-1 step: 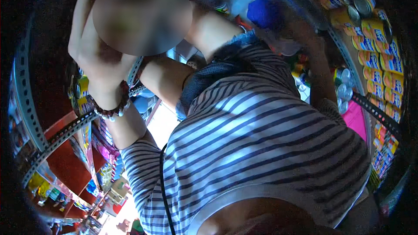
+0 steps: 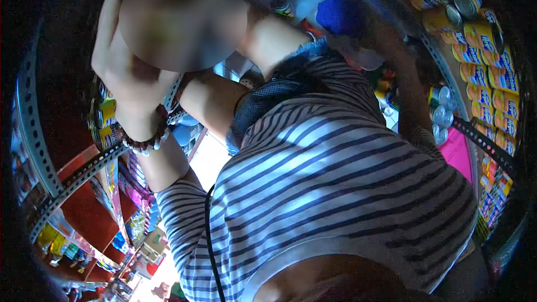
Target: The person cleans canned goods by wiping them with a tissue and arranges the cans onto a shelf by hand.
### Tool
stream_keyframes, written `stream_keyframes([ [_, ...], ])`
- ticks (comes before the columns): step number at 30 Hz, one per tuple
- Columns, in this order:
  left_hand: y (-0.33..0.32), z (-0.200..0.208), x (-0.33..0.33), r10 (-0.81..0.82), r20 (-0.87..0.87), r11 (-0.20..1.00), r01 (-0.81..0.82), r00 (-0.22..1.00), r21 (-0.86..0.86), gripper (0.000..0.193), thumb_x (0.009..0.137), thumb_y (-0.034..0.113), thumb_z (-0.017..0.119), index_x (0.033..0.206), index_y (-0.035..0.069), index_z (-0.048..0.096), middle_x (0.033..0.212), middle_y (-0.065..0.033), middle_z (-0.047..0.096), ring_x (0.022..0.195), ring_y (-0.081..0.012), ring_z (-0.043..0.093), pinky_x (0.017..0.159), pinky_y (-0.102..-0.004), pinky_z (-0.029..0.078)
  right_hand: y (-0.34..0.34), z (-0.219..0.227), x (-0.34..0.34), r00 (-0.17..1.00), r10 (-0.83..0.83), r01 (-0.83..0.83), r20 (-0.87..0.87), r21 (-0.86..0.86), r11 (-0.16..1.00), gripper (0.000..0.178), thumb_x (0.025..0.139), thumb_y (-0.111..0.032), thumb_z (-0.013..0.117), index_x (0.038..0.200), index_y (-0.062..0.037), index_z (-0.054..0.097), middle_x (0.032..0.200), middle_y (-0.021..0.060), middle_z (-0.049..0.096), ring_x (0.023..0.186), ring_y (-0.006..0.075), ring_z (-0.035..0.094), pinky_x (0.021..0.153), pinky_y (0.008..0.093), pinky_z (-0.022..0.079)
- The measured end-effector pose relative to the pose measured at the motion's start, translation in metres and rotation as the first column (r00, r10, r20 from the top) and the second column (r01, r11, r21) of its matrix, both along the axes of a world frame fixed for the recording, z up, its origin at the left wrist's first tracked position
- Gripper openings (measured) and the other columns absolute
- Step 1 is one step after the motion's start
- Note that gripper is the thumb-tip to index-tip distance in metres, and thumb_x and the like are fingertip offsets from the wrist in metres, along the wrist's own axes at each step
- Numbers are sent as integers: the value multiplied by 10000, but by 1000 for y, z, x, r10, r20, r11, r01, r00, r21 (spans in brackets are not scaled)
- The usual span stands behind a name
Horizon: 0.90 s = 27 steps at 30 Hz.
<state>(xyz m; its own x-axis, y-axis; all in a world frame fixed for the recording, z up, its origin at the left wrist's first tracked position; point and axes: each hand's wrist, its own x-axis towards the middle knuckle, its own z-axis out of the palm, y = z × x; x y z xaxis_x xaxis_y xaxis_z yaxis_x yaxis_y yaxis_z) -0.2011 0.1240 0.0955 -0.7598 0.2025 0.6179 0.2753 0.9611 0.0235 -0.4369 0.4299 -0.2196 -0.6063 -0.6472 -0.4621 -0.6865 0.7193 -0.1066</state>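
Note:
My left hand (image 2: 126,70), with a dark beaded bracelet (image 2: 146,144) at its wrist, is raised at the upper left. A round blurred patch covers most of its fingers and whatever is near them. On the right, my right arm (image 2: 411,86) reaches up into deep shade. My right hand (image 2: 386,36) is barely visible there, close to a blue rounded object (image 2: 335,15) whose kind I cannot make out. Whether the hand touches it does not show. Beside my left wrist stand yellow-labelled cans (image 2: 105,113).
Stacked yellow-labelled cans (image 2: 480,67) line the right side. More silver-topped cans (image 2: 442,116) stand near my right forearm, above a pink panel (image 2: 457,154). Perforated metal shelf rails (image 2: 78,176) cross the left side, with red shelving (image 2: 89,212) and hanging packets (image 2: 53,240).
My left hand and wrist have shifted very slightly to the right. Otherwise the scene looks nearly the same.

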Motion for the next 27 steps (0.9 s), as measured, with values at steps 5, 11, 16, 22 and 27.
stream_keyframes([
  [5,7,-12,-8,-32,51,999,30,998,44,320,735,6,772,1040,-34,684,1141,-173,668,1060,-279,642,915,-355,496,18,-67,14,975,-186,190,124,-24,981,454,867,-409,634,1119,-31,637,1040,182,673,934,310,667,835,438,519],
  [11,10,-39,-16,-160,179,981,137,971,134,306,735,37,757,1015,-59,678,1091,-174,669,1018,-294,644,901,-365,498,29,-78,32,965,-260,263,40,-134,955,568,824,-528,659,1086,-24,655,1030,207,673,906,356,675,816,487,528],
  [16,16,-86,-23,-261,389,932,125,884,339,359,729,87,773,1057,-28,681,1108,-161,667,1034,-312,647,909,-358,501,17,3,44,962,-224,159,-155,-349,923,604,758,-486,750,1112,-11,628,1044,200,670,946,345,668,846,466,524],
  [22,50,-147,-53,-308,262,903,195,915,383,801,632,300,851,1329,78,524,1046,-171,666,900,-332,634,769,-399,464,-47,147,90,957,-133,280,258,-705,651,688,706,-371,845,1213,-2,563,1101,181,657,1018,248,652,889,382,515],
  [27,42,-166,-50,-186,279,883,36,942,467,680,531,187,851,1146,29,609,964,-167,664,855,-351,621,795,-407,486,-62,79,94,866,68,485,496,-865,130,773,717,-453,811,1295,-41,504,1093,169,640,1000,330,643,880,442,515],
])
